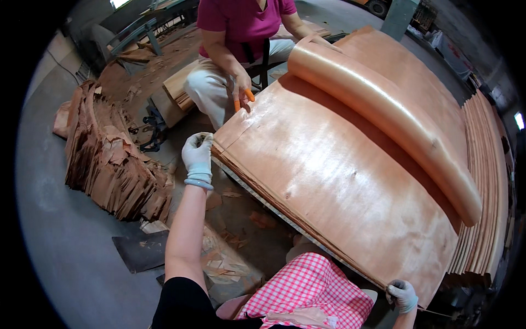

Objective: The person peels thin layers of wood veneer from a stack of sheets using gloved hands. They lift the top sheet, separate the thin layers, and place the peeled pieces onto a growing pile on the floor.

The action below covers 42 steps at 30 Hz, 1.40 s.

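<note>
A stack of thin reddish wood veneer sheets (323, 164) lies in front of me, its top face smooth and shiny. My left hand (197, 159), in a white glove with a blue-grey cuff, is closed on the veneer edge at the left corner. At the near right corner my right hand (402, 296), also gloved, has its fingers curled on the edge of the veneer. A large part of a sheet is curled over into a roll (383, 120) across the far side of the stack. Fingertips of both hands are partly hidden.
Across the stack sits a co-worker in a magenta shirt (233, 22); orange pieces show at their hand (244, 96) by the far left corner. Torn veneer is piled (112, 159) at left, with scraps on the floor. More layered veneer (479, 203) stands at right.
</note>
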Motion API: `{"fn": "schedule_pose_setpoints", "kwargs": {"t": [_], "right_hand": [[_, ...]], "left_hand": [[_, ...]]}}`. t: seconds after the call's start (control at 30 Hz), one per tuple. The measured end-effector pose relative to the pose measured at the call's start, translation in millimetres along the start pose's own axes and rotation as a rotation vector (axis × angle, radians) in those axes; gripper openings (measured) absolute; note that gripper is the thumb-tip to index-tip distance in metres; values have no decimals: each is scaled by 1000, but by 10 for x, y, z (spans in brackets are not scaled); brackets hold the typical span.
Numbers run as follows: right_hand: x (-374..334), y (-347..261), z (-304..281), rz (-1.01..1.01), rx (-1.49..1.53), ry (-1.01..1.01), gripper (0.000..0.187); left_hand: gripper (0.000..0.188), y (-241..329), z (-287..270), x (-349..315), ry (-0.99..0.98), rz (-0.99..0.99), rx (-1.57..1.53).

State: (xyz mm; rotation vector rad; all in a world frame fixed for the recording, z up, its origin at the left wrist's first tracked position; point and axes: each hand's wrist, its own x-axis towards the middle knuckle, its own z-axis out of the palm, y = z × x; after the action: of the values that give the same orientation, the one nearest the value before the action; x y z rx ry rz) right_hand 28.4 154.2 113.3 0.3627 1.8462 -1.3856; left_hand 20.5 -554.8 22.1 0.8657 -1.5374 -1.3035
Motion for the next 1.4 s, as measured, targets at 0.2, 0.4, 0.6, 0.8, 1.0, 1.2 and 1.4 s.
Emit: {"fn": "schedule_pose_setpoints", "kwargs": {"t": [0.2,0.4,0.6,0.8,1.0,1.2,1.4], "right_hand": [[119,-22,233,-11,-251,139,20],[215,-92,326,-31,-335,104,18],[259,-109,326,-12,-334,89,19],[218,-194,347,44,-327,54,22],[310,-159,350,98,-341,38,24],[359,-129,329,123,-338,19,21],[414,-26,284,84,-323,36,18]], "left_hand": [[21,-209,190,14,-21,44,456],[23,-457,173,183,-17,107,688],[24,-574,199,184,-77,63,800],[20,-413,221,139,-147,-40,830],[20,-464,188,163,-198,-133,892],[26,-493,193,153,-136,-75,921],[22,-651,209,102,102,116,944]]}}
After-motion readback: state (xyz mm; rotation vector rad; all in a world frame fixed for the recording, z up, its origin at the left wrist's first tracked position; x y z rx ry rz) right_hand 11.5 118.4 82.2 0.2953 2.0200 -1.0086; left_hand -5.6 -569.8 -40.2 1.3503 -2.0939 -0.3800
